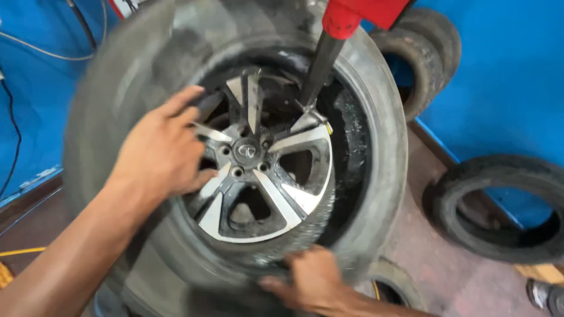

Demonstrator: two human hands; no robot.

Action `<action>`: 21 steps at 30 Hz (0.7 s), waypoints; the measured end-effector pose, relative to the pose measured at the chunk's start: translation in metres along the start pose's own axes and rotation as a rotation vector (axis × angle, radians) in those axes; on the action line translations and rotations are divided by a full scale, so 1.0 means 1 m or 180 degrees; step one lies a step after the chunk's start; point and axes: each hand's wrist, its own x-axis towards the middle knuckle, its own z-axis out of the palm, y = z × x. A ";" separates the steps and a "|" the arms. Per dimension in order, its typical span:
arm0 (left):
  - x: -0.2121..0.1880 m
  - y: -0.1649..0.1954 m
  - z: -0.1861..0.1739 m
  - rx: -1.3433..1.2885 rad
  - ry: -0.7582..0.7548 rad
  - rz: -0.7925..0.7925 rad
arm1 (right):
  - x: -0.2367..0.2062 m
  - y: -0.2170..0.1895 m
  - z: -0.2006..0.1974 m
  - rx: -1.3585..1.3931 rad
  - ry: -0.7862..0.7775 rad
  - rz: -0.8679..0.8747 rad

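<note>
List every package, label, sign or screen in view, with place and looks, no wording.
No packages or screens show.
Round dark emblem: on the wheel hub, between left hand and right hand.
White and red panel: top edge, against the blue wall; kind unclear.

The left hand [161, 149] lies flat, palm down, fingers [187, 100] spread toward two o'clock, its forearm running in from eight o'clock. The right hand [308, 282] sits at six o'clock, knuckles up, fingers curled under, blurred.
</note>
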 end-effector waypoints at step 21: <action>0.069 -0.014 0.138 -0.0189 0.1388 -0.2156 | 0.164 -0.106 0.024 0.1461 -0.0184 0.1400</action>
